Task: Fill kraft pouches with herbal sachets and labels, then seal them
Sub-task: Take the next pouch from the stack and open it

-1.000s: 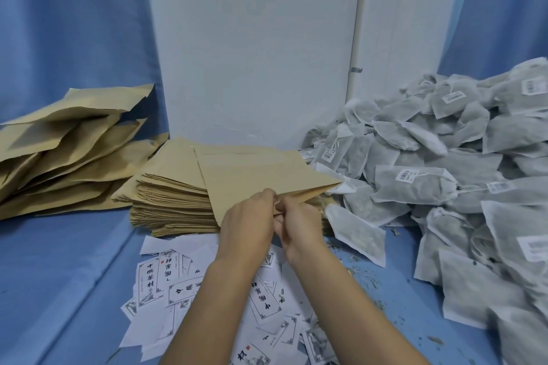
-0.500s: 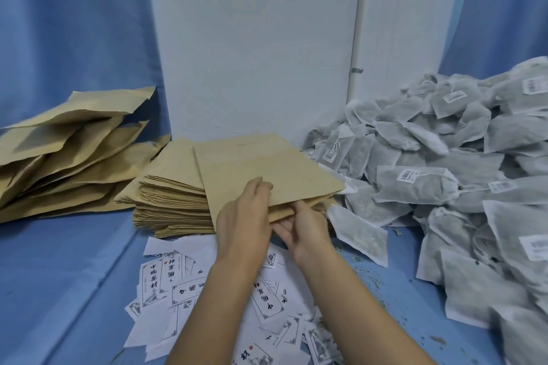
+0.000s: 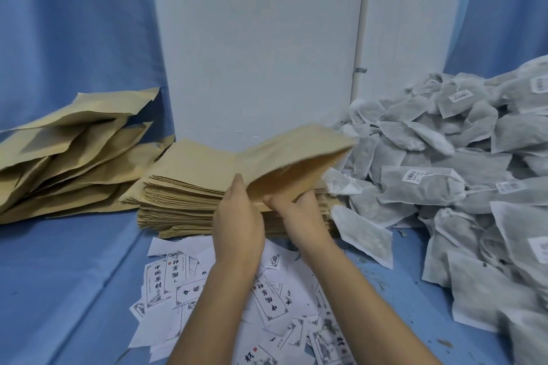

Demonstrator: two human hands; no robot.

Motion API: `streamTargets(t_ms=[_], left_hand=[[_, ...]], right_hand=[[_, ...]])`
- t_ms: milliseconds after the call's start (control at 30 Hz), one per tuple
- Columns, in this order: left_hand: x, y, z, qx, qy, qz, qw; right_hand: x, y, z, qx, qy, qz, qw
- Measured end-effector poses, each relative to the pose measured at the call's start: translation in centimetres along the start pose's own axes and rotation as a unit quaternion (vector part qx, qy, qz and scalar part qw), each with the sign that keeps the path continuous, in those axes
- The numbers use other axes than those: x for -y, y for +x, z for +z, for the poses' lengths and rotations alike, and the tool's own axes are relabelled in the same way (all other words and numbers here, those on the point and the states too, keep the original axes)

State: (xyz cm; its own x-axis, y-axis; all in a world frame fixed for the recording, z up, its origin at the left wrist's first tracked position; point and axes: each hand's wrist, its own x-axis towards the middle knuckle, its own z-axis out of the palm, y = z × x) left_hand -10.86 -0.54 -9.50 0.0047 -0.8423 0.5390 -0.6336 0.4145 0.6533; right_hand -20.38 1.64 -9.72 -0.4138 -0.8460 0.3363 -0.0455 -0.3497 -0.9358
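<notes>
Bare left hand (image 3: 238, 227); bare right hand (image 3: 299, 218)

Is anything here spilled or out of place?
Yes, slightly. Loose herb crumbs lie scattered on the blue cloth beside the sachet heap, as if some had leaked. The labels lie in a jumble, several face down.

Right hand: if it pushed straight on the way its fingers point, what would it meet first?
The right hand pinches the raised kraft pouch, so it would push into that first. Behind it likely lies the stack of flat pouches, though depth is unclear.
</notes>
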Motion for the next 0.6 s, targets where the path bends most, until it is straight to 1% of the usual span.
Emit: streamTargets(t_ms=[33, 100, 167, 200, 233, 267, 300, 333, 367, 400, 433, 500, 600], left_hand=[[-0.3, 0.0, 0.0, -0.005, -0.070, -0.021, 0.997], [-1.0, 0.0, -0.1, -0.003, -0.186, -0.072, 0.980], [-1.5, 0.4, -0.3, 0.017, -0.282, -0.140, 0.949], [-1.6, 0.7, -0.4, 0.037, -0.344, -0.188, 0.919], [-1.9, 0.8, -0.6, 0.061, -0.414, -0.238, 0.877], [-2.0, 0.9, -0.7, 0.074, -0.479, -0.273, 0.831], [-1.9, 1.0, -0.8, 0.068, -0.525, -0.294, 0.796], [-1.9, 1.1, -0.9, 0.045, -0.549, -0.304, 0.777], [-1.7, 1.2, -1.0, 0.015, -0.560, -0.309, 0.769], [-1.4, 1.3, -1.1, -0.013, -0.554, -0.309, 0.773], [-1.0, 1.3, -1.1, -0.029, -0.534, -0.309, 0.787], [-0.1, 1.2, -0.8, -0.009, -0.481, -0.317, 0.817], [0.7, 1.2, -0.5, 0.027, -0.420, -0.331, 0.844]], right_hand=[[0.3, -0.1, 0.3, 0.027, -0.021, -0.027, 0.999], [0.8, -0.1, 0.7, 0.064, -0.061, -0.058, 0.994], [1.3, -0.1, 0.8, 0.078, -0.127, -0.095, 0.984], [1.5, -0.2, 0.7, 0.075, -0.177, -0.125, 0.973], [1.6, -0.3, 0.6, 0.070, -0.241, -0.161, 0.954], [1.6, -0.5, 0.5, 0.062, -0.314, -0.197, 0.926], [1.5, -0.7, 0.5, 0.047, -0.378, -0.220, 0.898], [1.4, -0.7, 0.4, 0.027, -0.424, -0.225, 0.877], [1.3, -0.7, 0.2, 0.011, -0.456, -0.214, 0.864], [1.1, -0.7, 0.1, -0.001, -0.473, -0.197, 0.859], [0.9, -0.7, -0.1, -0.009, -0.479, -0.180, 0.859], [0.5, -0.7, -0.3, -0.023, -0.462, -0.168, 0.870], [0.5, -1.1, -0.1, -0.083, -0.391, -0.214, 0.891]])
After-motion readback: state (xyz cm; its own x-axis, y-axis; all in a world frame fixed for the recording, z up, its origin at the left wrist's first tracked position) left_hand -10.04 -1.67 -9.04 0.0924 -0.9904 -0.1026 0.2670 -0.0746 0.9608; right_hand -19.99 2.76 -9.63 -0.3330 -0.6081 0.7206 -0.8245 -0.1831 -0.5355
